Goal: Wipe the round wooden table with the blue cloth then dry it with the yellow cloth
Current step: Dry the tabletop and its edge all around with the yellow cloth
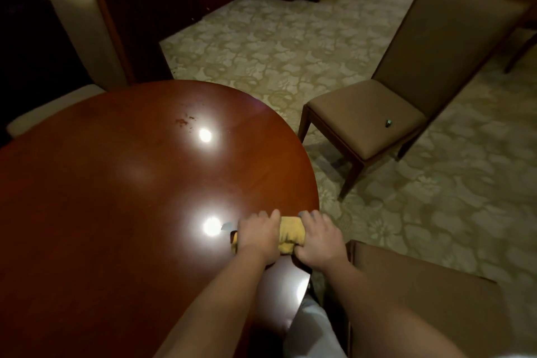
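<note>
Both hands down on the yellow cloth (290, 234), bunched into a roll near the right edge of the round wooden table (122, 183). Left hand (257, 234) laid over the cloth's left end, fingers bent down over the far side, gripping it. Right hand (316, 237) on the cloth's right end, fingers curled over the top, thumb tucked under at the near side, gripping as well. Cloth resting flat on the tabletop between the two hands, a short stretch of it showing. Blue cloth: cannot tell where; only a faint bluish tint at the right fingertips, too blurred to name.

Two bright light spots (211, 225) mirrored in the glossy top, one just left of the left hand. Small patch of crumbs or stain (183, 120) toward the far side of the table. Brown padded chair (386, 113) standing apart on the patterned carpet (261, 46), a small dark object (388, 123) on its seat. Pale-backed chair (84, 29) at the far left, pushed up to the table. Another brown chair seat (421, 308) at lower right.
</note>
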The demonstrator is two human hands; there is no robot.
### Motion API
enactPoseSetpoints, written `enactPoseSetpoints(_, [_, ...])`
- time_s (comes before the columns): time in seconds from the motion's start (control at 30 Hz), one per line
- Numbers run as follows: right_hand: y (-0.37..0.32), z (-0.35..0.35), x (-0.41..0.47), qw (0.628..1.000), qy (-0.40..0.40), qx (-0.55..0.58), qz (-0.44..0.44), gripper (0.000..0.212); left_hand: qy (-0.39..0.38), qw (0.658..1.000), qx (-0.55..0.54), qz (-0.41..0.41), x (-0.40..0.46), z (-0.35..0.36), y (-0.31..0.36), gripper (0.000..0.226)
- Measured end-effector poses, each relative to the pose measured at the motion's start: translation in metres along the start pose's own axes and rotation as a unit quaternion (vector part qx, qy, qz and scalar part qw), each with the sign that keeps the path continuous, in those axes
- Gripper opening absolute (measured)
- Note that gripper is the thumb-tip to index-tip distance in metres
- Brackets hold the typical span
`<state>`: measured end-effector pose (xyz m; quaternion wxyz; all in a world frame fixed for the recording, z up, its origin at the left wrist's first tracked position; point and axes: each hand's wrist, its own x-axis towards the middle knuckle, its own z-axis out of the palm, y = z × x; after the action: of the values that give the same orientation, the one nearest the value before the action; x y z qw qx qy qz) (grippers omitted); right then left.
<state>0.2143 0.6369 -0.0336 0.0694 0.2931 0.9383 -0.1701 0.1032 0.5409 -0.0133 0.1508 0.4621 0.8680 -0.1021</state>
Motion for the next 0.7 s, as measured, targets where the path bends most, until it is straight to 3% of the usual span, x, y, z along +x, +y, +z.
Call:
enactPoseSetpoints(0.3, [0.012, -0.015, 0.077, 0.992, 0.016, -0.049, -0.112, 0.059, 0.022, 0.994, -0.069, -0.076, 0.046, -0.006, -0.012, 0.041])
enactPoseSetpoints(0.7, [0.005, -0.061, 0.269, 0.959, -0.039, -0.111, -0.258, 0.063, 0.062, 0.960, -0.119, -0.244, 0.180, -0.045, -0.058, 0.038])
